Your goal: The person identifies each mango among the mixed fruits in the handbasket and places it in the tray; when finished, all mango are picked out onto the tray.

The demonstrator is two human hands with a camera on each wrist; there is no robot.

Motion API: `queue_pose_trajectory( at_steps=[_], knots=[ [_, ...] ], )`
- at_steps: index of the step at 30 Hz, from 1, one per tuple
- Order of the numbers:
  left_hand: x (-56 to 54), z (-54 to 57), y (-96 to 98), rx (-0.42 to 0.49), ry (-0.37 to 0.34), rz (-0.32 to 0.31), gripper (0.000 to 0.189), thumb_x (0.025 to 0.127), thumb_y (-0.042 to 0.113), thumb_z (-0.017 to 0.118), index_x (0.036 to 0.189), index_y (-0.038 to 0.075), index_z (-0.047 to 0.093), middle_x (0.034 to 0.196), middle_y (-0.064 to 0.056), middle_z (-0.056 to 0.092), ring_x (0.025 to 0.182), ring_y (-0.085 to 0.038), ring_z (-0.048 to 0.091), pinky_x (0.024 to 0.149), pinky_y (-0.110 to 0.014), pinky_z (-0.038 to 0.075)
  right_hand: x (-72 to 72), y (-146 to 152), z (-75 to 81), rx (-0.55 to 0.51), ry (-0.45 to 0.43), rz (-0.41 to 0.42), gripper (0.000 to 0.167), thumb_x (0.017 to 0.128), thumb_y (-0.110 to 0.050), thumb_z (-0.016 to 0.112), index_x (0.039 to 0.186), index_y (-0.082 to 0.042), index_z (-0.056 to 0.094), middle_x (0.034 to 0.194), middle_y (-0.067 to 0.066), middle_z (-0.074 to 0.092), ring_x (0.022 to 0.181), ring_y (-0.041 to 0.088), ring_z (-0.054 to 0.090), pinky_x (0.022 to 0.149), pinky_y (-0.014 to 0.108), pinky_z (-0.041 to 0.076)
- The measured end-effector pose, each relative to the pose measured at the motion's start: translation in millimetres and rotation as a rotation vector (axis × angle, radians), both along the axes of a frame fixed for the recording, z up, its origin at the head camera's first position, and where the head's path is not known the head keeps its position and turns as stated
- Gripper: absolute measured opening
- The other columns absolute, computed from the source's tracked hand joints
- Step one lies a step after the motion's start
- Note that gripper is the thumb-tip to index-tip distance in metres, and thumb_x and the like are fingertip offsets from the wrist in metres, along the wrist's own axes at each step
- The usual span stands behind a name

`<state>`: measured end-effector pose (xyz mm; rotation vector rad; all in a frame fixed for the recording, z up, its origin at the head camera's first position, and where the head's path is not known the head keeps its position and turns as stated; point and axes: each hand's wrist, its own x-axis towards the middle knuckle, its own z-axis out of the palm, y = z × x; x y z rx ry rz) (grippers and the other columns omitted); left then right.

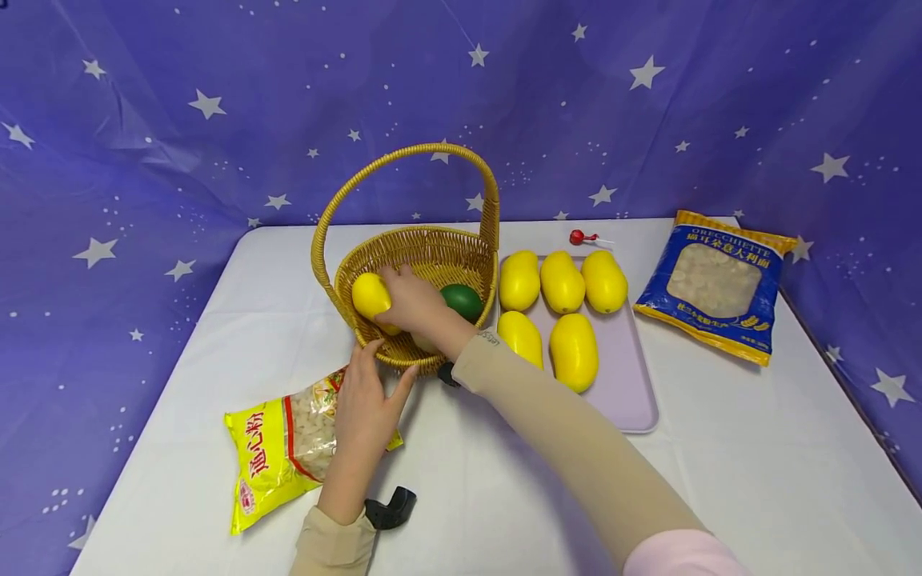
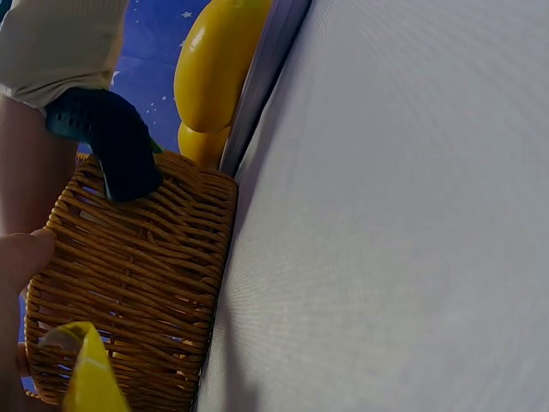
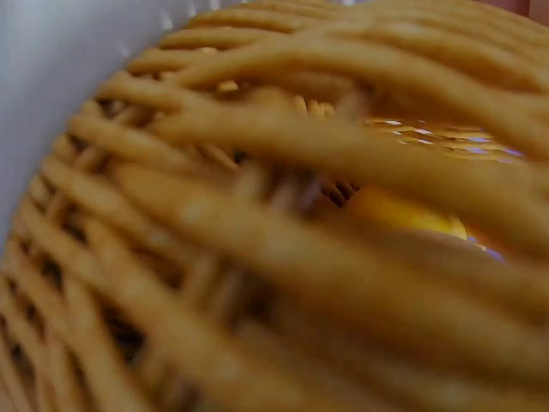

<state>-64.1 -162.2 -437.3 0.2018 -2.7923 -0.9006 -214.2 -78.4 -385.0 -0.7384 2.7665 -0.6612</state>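
Observation:
A wicker basket [image 1: 450, 236] with a tall handle stands left of the tray, a yellow mango [image 1: 370, 294] and a dark green fruit [image 1: 462, 302] inside. My right hand [image 1: 418, 304] reaches into it, thumb and fingers around the mango's right side. In the right wrist view the basket weave [image 3: 257, 240] fills the picture and hides most of that hand. My left hand [image 1: 366, 396] rests spread against the basket's near rim, its thumb [image 2: 30, 256] at the edge. Under its wrist lies a yellow pasta bag [image 1: 274, 456].
Right of the basket, a lilac tray [image 1: 627, 392] carries several yellow mangoes [image 1: 574, 352]. A red lollipop [image 1: 579, 238] lies behind it. A blue orecchiette bag [image 1: 713, 284] is at the far right. A starred purple cloth [image 1: 432, 96] hangs behind the white table [image 1: 497, 496].

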Motion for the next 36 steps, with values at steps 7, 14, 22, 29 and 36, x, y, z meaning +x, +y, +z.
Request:
queue_pose_trajectory(
  at_steps=[7, 14, 22, 29, 36],
  knots=[
    [1.0, 0.3, 0.2, -0.001, -0.009, 0.004, 0.077, 0.09, 0.065, 0.048, 0.142, 0.009, 0.035, 0.15, -0.022, 0.03, 0.134, -0.039, 0.034, 0.105, -0.057, 0.031, -0.1, -3.8, 0.0, 0.018, -0.011, -0.018, 0.076, 0.083, -0.039, 0.075, 0.145, -0.015, 0.039, 0.128, 0.011, 0.05, 0.092, 0.024, 0.059, 0.078, 0.038, 0.052],
    [1.3, 0.1, -0.2, 0.006, -0.01, 0.007, 0.078, 0.09, 0.066, 0.048, 0.142, 0.01, 0.034, 0.15, -0.023, 0.029, 0.136, -0.039, 0.032, 0.106, -0.056, 0.03, -3.0, -3.9, -0.5, 0.007, -0.053, -0.033, 0.075, 0.084, -0.037, 0.074, 0.147, -0.015, 0.038, 0.132, 0.011, 0.051, 0.1, 0.025, 0.058, 0.083, 0.04, 0.051],
    [1.6, 0.0, 0.2, 0.007, -0.008, 0.005, 0.077, 0.091, 0.065, 0.048, 0.143, 0.01, 0.034, 0.15, -0.024, 0.029, 0.137, -0.038, 0.03, 0.107, -0.055, 0.028, -7.7, 0.1, -3.0, -0.007, -0.068, -0.055, 0.076, 0.083, -0.036, 0.076, 0.145, -0.013, 0.04, 0.128, 0.009, 0.055, 0.1, 0.025, 0.059, 0.082, 0.04, 0.051],
    [0.5, 0.9, 0.6, 0.004, 0.003, 0.007, 0.079, 0.09, 0.067, 0.047, 0.142, 0.01, 0.035, 0.148, -0.021, 0.032, 0.132, -0.039, 0.037, 0.104, -0.057, 0.032, -12.6, 6.9, -3.7, -0.055, -0.073, -0.057, 0.073, 0.082, -0.034, 0.076, 0.143, -0.011, 0.042, 0.128, 0.009, 0.056, 0.104, 0.024, 0.058, 0.085, 0.04, 0.049],
    [0.3, -0.5, 0.5, 0.003, 0.03, -0.001, 0.077, 0.09, 0.064, 0.051, 0.141, 0.009, 0.036, 0.146, -0.021, 0.034, 0.128, -0.039, 0.04, 0.101, -0.056, 0.035, -12.9, 13.3, -1.1, -0.152, -0.091, -0.09, 0.074, 0.081, -0.029, 0.078, 0.143, -0.009, 0.042, 0.131, 0.01, 0.055, 0.107, 0.023, 0.057, 0.087, 0.036, 0.049]
  ],
)
